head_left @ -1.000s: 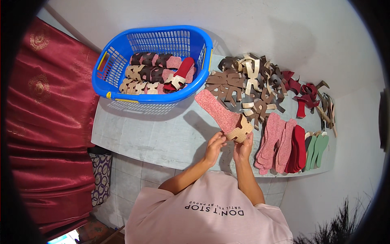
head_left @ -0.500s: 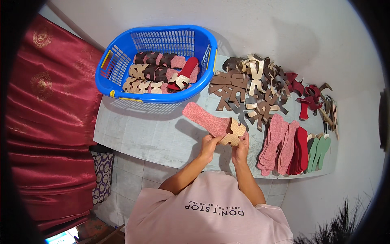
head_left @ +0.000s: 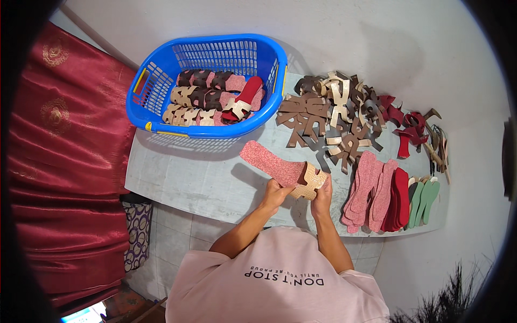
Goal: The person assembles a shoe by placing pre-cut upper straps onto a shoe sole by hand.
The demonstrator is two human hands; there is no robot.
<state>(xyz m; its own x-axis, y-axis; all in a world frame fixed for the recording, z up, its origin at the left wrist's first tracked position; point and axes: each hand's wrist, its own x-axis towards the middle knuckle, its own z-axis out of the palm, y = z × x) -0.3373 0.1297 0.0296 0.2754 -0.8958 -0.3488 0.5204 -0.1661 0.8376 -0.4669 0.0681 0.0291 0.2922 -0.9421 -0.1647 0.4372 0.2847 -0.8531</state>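
Observation:
A sandal (head_left: pixel 277 167) with a speckled pink sole and a beige textured strap is held above the table's front part, its heel end pointing to the far left. My left hand (head_left: pixel 276 195) is closed on the near edge of its sole, beside the strap. At the toe end my right hand (head_left: pixel 322 198) grips the sandal and the strap's right side; some of its fingers are hidden behind the sandal. To the right of my hands lie speckled pink soles (head_left: pixel 366 191), red soles (head_left: pixel 397 200) and green soles (head_left: pixel 425 202) in rows.
A blue basket (head_left: pixel 215 129) with several strapped sandals stands at the far left of the grey table (head_left: pixel 183 177). Brown and beige straps (head_left: pixel 336 116) are heaped at the back, with red straps (head_left: pixel 412 129) and a hammer-like tool (head_left: pixel 432 114) farther right. A red curtain (head_left: pixel 70 177) hangs at left.
The sandal has turned slightly in my hands, its heel end shifting a little left and nearer. Both hands keep their hold, moving only slightly.

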